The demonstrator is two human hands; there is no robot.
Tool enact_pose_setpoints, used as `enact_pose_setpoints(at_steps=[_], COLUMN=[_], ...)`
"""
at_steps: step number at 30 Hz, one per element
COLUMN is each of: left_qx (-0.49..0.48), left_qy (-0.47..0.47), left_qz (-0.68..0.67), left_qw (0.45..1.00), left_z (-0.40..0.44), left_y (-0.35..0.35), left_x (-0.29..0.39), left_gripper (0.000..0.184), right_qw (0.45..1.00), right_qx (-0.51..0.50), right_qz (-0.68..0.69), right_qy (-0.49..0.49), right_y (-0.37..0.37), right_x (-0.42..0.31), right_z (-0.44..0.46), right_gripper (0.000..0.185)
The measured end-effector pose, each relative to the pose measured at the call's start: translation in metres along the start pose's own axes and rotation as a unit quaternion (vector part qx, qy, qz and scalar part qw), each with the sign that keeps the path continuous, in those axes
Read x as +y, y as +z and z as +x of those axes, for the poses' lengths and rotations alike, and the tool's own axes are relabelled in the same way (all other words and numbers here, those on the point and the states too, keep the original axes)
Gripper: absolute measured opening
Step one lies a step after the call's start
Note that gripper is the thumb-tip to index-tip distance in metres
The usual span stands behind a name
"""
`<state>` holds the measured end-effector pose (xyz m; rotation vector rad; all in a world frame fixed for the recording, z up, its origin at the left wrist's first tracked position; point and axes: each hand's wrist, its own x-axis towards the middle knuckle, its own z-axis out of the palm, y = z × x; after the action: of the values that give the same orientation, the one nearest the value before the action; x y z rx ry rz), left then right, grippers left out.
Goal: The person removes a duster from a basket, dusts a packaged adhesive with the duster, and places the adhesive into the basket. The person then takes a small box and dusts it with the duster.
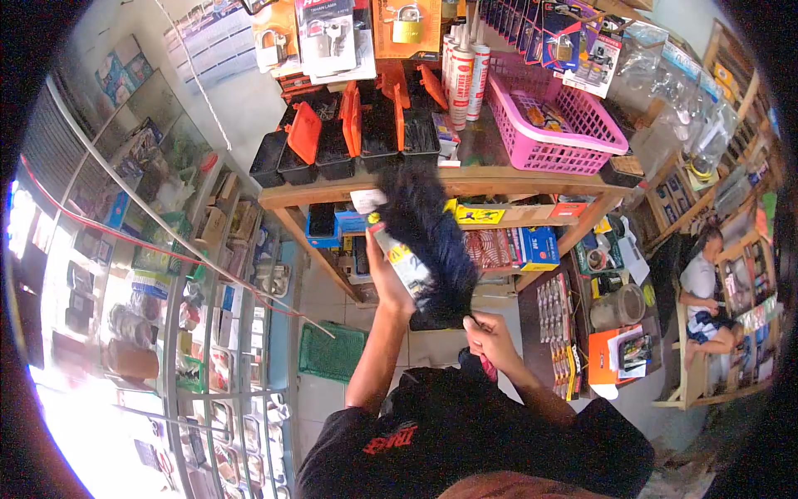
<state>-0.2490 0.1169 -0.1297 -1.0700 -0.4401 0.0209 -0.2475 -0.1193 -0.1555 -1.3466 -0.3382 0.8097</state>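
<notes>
Left hand [391, 279] and right hand [492, 339] grip a black bundle [439, 245], blocking the table's [532, 180] front edge below orange-lidded boxes [334, 154].

Dark bundle [445, 249]: motion-blurred before you, perhaps bristly.
Left hand [389, 281]: your fingers mostly hidden behind it.
Pale label [407, 268]: too smeared to read.
Padlock card [407, 43]: top cut off.

Basket [573, 156] stands right of the tubes [460, 87] on the bench [499, 180]; bins [334, 156] left.
</notes>
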Motion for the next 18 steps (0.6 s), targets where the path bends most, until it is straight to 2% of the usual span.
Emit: enact_pose_setpoints(at_steps=[1, 2, 3, 4, 5, 6, 7, 8, 10, 11, 12, 13, 15, 16, 18], left_qx=[0.011, 0.022, 0.030, 0.039, 0.038, 0.033, 0.027, 0.047, 0.039, 0.146, 0.095, 0.044, 0.075, 0.091, 0.116], left_qy=[-0.037, -0.074, -0.059, -0.046, 0.025, 0.097, 0.157, 0.163, 0.057, 0.207, 0.143, 0.077, 0.043, 0.030, 0.032], left_qz=[-0.254, -0.491, -0.437, -0.381, -0.011, 0.359, 0.677, 0.690, 0.699, 0.745, 0.716, 0.679, 0.655, 0.640, 0.612], left_qw=[0.966, 0.868, 0.897, 0.923, 0.999, 0.928, 0.719, 0.704, 0.712, 0.617, 0.676, 0.728, 0.751, 0.762, 0.781], left_z=[0.002, 0.006, 0.010, 0.015, 0.015, 0.015, 0.014, 0.007, 0.003, -0.001, -0.015, -0.024, -0.012, -0.004, -0.004], left_y=[0.008, 0.014, 0.016, 0.021, 0.019, 0.019, 0.020, 0.015, -0.001, -0.018, -0.031, -0.038, -0.034, -0.028, -0.022], left_x=[0.014, 0.026, 0.019, 0.000, -0.024, -0.060, -0.076, -0.062, -0.050, -0.065, -0.049, -0.043, -0.040, -0.045, -0.045], left_gripper=[0.054, 0.052, 0.052, 0.053, 0.056, 0.058, 0.061, 0.065, 0.063, 0.060, 0.061, 0.061, 0.062, 0.063, 0.060], right_qw=[0.998, 0.992, 0.981, 0.984, 0.991, 0.996, 0.998, 0.998, 0.999, 0.998, 0.998, 0.997, 0.979, 0.988, 0.989], right_qx=[-0.017, -0.035, -0.053, -0.058, -0.030, -0.003, 0.025, 0.040, -0.014, -0.037, -0.048, -0.031, 0.003, 0.021, -0.019], right_qz=[-0.061, -0.123, -0.184, -0.165, -0.129, -0.092, -0.054, 0.025, 0.022, 0.022, -0.009, -0.064, -0.178, -0.135, -0.143], right_qy=[-0.011, -0.024, -0.035, -0.024, -0.008, 0.010, 0.027, 0.035, 0.037, 0.037, 0.039, -0.009, -0.100, -0.077, 0.033], right_y=[-0.002, -0.005, -0.009, -0.012, -0.013, -0.013, -0.012, -0.015, -0.010, -0.009, -0.010, -0.011, -0.015, -0.018, -0.029], right_x=[0.002, 0.003, 0.005, 0.006, 0.006, 0.007, 0.008, 0.017, 0.008, 0.001, -0.003, -0.004, -0.003, 0.002, -0.011], right_z=[-0.001, -0.004, -0.008, -0.011, -0.013, -0.015, -0.016, -0.009, -0.004, -0.003, -0.002, -0.002, 0.000, 0.000, -0.011], right_gripper=[0.032, 0.032, 0.032, 0.033, 0.032, 0.032, 0.032, 0.032, 0.032, 0.032, 0.032, 0.033, 0.033, 0.034, 0.026])
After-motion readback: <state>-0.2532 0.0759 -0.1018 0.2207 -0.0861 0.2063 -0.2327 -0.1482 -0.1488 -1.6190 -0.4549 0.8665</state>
